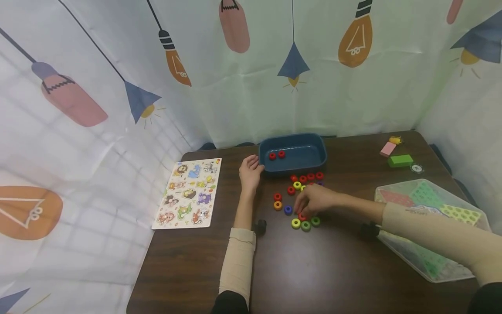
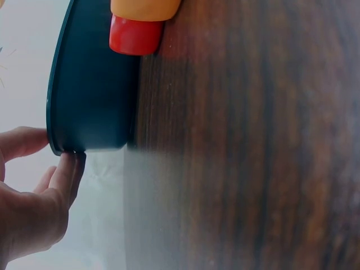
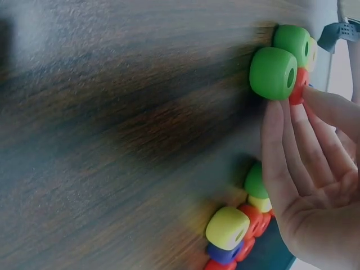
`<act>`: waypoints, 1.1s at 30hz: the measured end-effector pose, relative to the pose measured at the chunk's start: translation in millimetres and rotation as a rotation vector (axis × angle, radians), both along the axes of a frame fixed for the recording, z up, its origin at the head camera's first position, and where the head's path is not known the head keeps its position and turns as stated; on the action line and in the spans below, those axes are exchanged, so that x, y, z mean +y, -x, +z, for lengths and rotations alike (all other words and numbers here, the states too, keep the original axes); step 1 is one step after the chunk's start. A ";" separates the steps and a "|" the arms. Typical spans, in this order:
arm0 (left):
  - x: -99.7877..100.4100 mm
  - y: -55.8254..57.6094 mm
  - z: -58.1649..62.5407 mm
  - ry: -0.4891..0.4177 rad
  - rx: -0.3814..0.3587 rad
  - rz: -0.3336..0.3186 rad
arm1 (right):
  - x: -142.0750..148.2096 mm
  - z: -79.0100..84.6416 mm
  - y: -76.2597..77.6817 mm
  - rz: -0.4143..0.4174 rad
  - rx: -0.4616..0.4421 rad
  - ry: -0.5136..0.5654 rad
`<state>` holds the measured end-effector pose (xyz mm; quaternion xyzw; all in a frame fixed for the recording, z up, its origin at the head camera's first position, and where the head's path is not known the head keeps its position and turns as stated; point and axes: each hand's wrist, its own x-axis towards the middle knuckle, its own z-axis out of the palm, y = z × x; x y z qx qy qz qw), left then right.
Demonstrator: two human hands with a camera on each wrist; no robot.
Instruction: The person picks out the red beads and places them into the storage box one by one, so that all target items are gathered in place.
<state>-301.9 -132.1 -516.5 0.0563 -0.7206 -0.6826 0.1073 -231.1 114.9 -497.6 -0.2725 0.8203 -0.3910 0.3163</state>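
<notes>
A dark blue tray [image 1: 310,152] stands at the back of the table with two red beads [image 1: 276,155] inside. At its left end my left hand [image 1: 251,172] holds the rim, thumb and fingertips on either side of the corner in the left wrist view. My right hand [image 1: 315,200] reaches down among loose beads in front of the tray. Its thumb and fingers pinch a red bead [image 3: 300,87] beside two green beads [image 3: 274,74]. Yellow [image 1: 296,223], purple-blue [image 1: 288,210] and orange [image 1: 277,205] beads lie close by. The hand covers part of the group.
A puzzle board with animal pictures [image 1: 188,194] lies on the left. To the right is a clear plastic case [image 1: 423,261] with patterned sheets, under the right forearm. Behind it sit a green block [image 1: 400,161], a pink block [image 1: 388,149] and a small round disc [image 1: 417,168].
</notes>
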 end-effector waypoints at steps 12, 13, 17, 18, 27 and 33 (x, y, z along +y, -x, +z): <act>-5.8 -5.5 11.2 -0.055 -0.041 -0.066 | -10.9 2.2 9.3 -0.063 -0.079 -0.043; -5.8 -7.3 15.3 -0.056 -0.044 -0.079 | -11.6 2.6 8.9 -0.066 -0.091 -0.044; -4.0 -14.4 29.3 -0.044 -0.047 -0.101 | -14.5 3.0 5.4 -0.078 -0.150 -0.037; -3.5 -14.7 30.7 -0.048 -0.048 -0.100 | -14.9 2.7 4.6 -0.082 -0.160 -0.035; -1.6 -0.7 -0.1 -0.027 -0.010 -0.025 | -11.6 12.6 12.5 -0.109 -0.170 -0.022; -3.0 -0.5 -1.2 -0.028 -0.003 -0.018 | -10.5 55.1 54.9 -0.127 -0.139 -0.001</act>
